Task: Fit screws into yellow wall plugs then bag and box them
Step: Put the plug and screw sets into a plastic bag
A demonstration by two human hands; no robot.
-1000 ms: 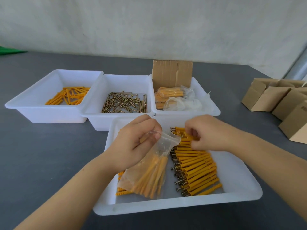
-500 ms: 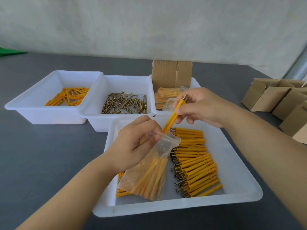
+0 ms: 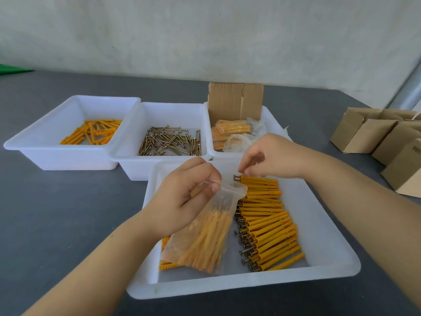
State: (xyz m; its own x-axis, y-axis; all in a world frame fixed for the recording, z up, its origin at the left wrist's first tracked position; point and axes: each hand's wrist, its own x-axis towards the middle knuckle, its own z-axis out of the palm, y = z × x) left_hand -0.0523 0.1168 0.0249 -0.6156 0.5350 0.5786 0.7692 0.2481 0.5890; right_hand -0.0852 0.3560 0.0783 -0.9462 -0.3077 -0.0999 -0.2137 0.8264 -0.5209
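Note:
My left hand (image 3: 182, 197) grips the mouth of a clear plastic bag (image 3: 205, 238) that holds several yellow plugs with screws in them. The bag hangs into the front white tray (image 3: 250, 286). To its right lies a row of assembled plugs (image 3: 268, 229), screw heads pointing left. My right hand (image 3: 271, 156) is at the far end of that row, thumb and forefinger pinching the screw end of the topmost plug (image 3: 257, 180). A few more plugs show under the bag.
Three white trays stand behind: empty yellow plugs (image 3: 93, 133) at left, loose screws (image 3: 170, 142) in the middle, filled bags (image 3: 232, 131) and a cardboard piece (image 3: 235, 100) at right. Folded cardboard boxes (image 3: 376, 135) sit at the table's right edge.
My right hand lifted a plug from the row, brought it to the bag's mouth, and has come back down to the top of the row. The left hand kept holding the bag.

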